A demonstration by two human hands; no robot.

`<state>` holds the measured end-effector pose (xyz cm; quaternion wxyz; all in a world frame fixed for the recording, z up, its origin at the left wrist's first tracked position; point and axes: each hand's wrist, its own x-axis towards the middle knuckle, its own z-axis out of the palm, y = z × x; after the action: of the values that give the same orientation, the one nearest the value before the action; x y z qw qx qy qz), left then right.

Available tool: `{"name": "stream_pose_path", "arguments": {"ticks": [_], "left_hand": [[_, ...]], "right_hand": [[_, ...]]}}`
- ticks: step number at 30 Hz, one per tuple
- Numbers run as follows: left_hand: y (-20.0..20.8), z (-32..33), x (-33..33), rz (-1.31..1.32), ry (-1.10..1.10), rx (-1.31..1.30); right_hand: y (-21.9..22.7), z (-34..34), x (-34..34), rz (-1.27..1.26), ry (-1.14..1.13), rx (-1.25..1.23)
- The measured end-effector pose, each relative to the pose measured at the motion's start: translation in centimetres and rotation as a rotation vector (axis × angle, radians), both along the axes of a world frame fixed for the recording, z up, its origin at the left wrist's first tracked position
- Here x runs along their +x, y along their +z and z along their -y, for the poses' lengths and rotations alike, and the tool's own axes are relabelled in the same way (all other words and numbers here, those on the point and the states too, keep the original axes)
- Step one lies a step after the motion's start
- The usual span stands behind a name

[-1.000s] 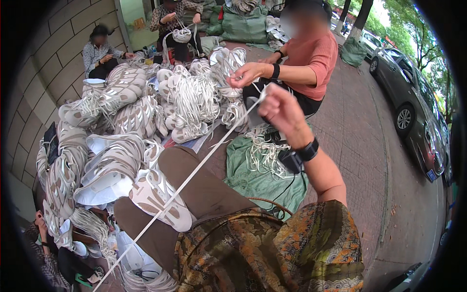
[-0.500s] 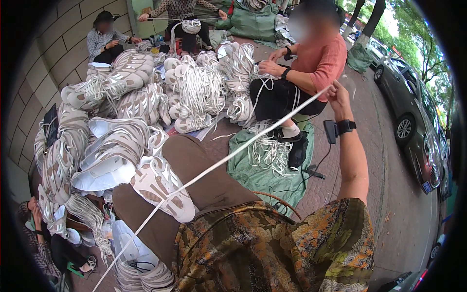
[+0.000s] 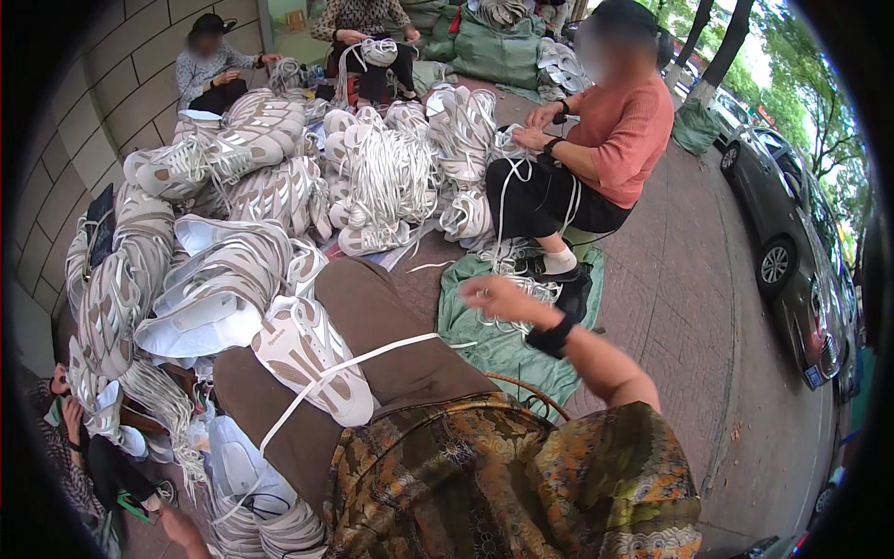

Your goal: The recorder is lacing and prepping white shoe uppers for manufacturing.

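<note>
A beige and white sneaker upper (image 3: 312, 359) lies across my left thigh, with a flat white shoelace (image 3: 358, 360) running loosely through it. One end of the lace sticks out over my right thigh; the other part drops in a curve on the left. My right hand (image 3: 503, 300), dark band on its wrist, hovers above the green cloth, apart from the lace. Its fingers are somewhat blurred but look stretched out, holding nothing visible. At the lower left edge shows a part of my left hand (image 3: 179, 527); its fingers cannot be made out.
Stacks of similar uppers (image 3: 228, 279) fill the left, beside a large bundle of white laces (image 3: 386, 177). A seated co-worker in pink (image 3: 615, 130) handles laces at the right; others sit farther back and lower left. Green cloth (image 3: 549, 363) covers some ground. Parked cars (image 3: 782, 233) line the right.
My right hand has let go of the lace and come down and left. The lace has gone from taut to slack. Part of my left hand has come into view at the lower left.
</note>
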<state>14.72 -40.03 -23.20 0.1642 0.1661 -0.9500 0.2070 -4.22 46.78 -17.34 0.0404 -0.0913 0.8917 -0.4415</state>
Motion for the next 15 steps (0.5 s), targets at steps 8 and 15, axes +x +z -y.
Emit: {"name": "stream_pose_path", "arguments": {"ticks": [8,15], "left_hand": [[9.3,-30.2,-4.6,-0.079,-0.684,0.822],[9.3,-38.7,-10.7,0.04,-0.866,0.772]], "right_hand": [[3.1,14.7,1.0,-0.499,0.278,0.169],[4.0,16.1,1.4,-0.394,0.392,0.205]]}}
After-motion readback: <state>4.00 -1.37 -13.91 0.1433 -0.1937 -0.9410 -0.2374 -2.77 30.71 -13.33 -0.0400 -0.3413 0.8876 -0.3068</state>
